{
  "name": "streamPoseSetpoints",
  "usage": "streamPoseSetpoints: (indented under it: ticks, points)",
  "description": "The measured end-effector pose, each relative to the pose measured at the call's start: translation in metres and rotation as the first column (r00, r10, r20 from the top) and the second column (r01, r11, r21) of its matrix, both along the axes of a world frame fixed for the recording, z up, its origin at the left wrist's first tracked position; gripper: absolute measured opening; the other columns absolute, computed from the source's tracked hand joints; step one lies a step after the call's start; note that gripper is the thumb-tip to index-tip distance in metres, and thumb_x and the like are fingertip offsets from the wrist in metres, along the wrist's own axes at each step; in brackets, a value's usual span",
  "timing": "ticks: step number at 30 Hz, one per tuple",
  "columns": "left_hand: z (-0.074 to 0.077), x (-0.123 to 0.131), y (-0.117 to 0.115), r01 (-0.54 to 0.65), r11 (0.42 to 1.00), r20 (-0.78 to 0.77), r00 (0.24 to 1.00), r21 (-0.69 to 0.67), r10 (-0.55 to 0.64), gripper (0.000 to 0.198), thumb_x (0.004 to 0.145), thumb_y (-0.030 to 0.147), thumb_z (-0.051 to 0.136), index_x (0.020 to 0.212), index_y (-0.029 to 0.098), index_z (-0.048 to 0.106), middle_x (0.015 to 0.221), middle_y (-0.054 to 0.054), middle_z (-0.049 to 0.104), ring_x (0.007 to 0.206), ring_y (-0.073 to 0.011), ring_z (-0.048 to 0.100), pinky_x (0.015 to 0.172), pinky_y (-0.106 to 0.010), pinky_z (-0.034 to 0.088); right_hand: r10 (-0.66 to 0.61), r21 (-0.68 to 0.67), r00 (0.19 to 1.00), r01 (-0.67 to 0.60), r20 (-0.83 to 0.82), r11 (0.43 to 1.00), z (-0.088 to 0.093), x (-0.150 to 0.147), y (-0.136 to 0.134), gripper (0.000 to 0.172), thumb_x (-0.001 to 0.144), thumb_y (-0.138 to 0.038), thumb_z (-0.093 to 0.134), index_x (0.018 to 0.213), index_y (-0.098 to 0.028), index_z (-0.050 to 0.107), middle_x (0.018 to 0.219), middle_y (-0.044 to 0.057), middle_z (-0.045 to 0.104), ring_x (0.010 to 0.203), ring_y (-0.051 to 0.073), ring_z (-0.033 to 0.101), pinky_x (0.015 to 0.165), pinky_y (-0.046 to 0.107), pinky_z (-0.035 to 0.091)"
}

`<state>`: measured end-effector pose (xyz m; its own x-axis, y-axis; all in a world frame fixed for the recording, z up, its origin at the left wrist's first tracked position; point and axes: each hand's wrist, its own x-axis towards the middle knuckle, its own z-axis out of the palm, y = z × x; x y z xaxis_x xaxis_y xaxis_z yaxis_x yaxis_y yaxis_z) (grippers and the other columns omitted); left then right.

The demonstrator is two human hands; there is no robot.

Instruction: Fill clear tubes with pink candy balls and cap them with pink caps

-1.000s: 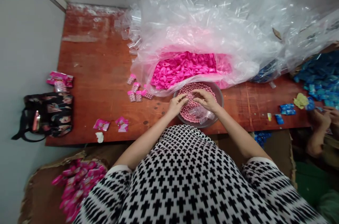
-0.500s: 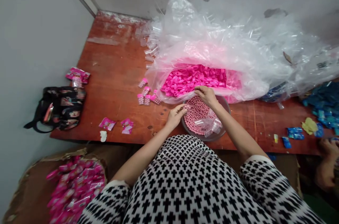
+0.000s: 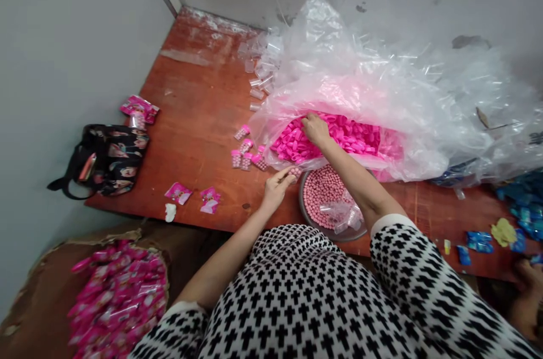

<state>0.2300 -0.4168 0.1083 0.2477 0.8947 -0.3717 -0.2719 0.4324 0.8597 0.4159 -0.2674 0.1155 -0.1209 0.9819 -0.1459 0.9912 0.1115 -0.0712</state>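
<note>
My left hand pinches a small clear bottle full of pink beads, just left of the bowl's rim. My right hand reaches into the open plastic bag among bright pink plastic caps. Its fingers are curled down, and their tips are hidden, so what they hold cannot be made out. Below my right forearm sits a grey bowl of round pink beads, with several clear empty bottles lying on top of the beads.
Left of the bag lie several filled, pink-capped bottles and loose clear bottles. Pink packets and a dark patterned bag lie farther left. A box of pink packets stands below. Another person's hand and blue packets are at right.
My right hand has moved from above the bowl, at the bag's edge, forward into the pink caps. My left hand still holds the bead-filled bottle. The view has shifted slightly.
</note>
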Motion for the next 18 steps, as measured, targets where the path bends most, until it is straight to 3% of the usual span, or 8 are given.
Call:
streamPoseSetpoints:
  ticks: [4,7,9,11,13,18]
  points:
    - [-0.004,0.000,0.011,-0.074,0.995,-0.049,0.996,0.062,0.077,0.046,0.068,0.042,0.070,0.106,0.015,0.068,0.099,-0.007,0.072,0.089,-0.0207,0.067,0.085,-0.038,0.055,0.062,0.127,0.975,-0.035,-0.214,0.991,0.012,0.011,-0.019,0.027,0.090,-0.026,0.045,0.107,-0.011,0.059,0.108,0.016,0.061,0.100,0.026,0.053,0.086,0.038,0.041]
    - [-0.006,0.003,0.016,-0.052,0.988,-0.117,0.991,0.145,0.069,0.043,0.074,0.042,0.065,0.108,0.015,0.067,0.101,-0.008,0.071,0.091,-0.0210,0.067,0.084,-0.036,0.055,0.154,0.159,0.834,-0.080,-0.530,0.984,0.032,0.014,-0.056,0.026,0.090,-0.031,0.048,0.107,-0.015,0.057,0.098,0.010,0.064,0.089,0.020,0.057,0.080,0.033,0.044]
    - [-0.005,0.006,0.016,-0.002,0.973,-0.195,0.980,0.230,0.048,0.039,0.078,0.040,0.062,0.109,0.016,0.067,0.103,-0.008,0.070,0.094,-0.0209,0.066,0.085,-0.035,0.054,0.208,0.143,0.729,-0.151,-0.652,0.978,0.044,0.012,-0.085,0.026,0.090,-0.034,0.048,0.107,-0.016,0.057,0.094,0.007,0.064,0.083,0.018,0.059,0.076,0.031,0.046]
    - [-0.002,0.009,0.015,0.058,0.942,-0.295,0.954,0.330,0.045,0.034,0.080,0.036,0.061,0.107,0.017,0.068,0.103,-0.007,0.070,0.095,-0.0205,0.065,0.087,-0.035,0.052,0.270,0.173,0.687,-0.209,-0.674,0.963,0.052,0.008,-0.111,0.026,0.091,-0.035,0.048,0.108,-0.018,0.057,0.094,0.007,0.064,0.085,0.017,0.059,0.077,0.031,0.046]
    - [0.001,0.012,0.013,0.112,0.904,-0.375,0.925,0.412,0.056,0.029,0.080,0.032,0.061,0.104,0.017,0.069,0.102,-0.007,0.071,0.094,-0.0200,0.065,0.090,-0.035,0.050,0.317,0.223,0.698,-0.226,-0.642,0.948,0.053,0.006,-0.129,0.026,0.092,-0.034,0.046,0.111,-0.020,0.056,0.096,0.008,0.063,0.089,0.018,0.058,0.080,0.032,0.046]
    - [0.001,0.016,0.005,0.181,0.857,-0.415,0.909,0.483,0.042,0.026,0.081,0.032,0.060,0.101,0.018,0.070,0.103,-0.006,0.071,0.096,-0.0194,0.065,0.090,-0.034,0.049,0.360,0.318,0.726,-0.203,-0.586,0.926,0.045,0.007,-0.153,0.025,0.094,-0.031,0.042,0.114,-0.021,0.052,0.094,0.008,0.060,0.087,0.019,0.055,0.078,0.033,0.046]
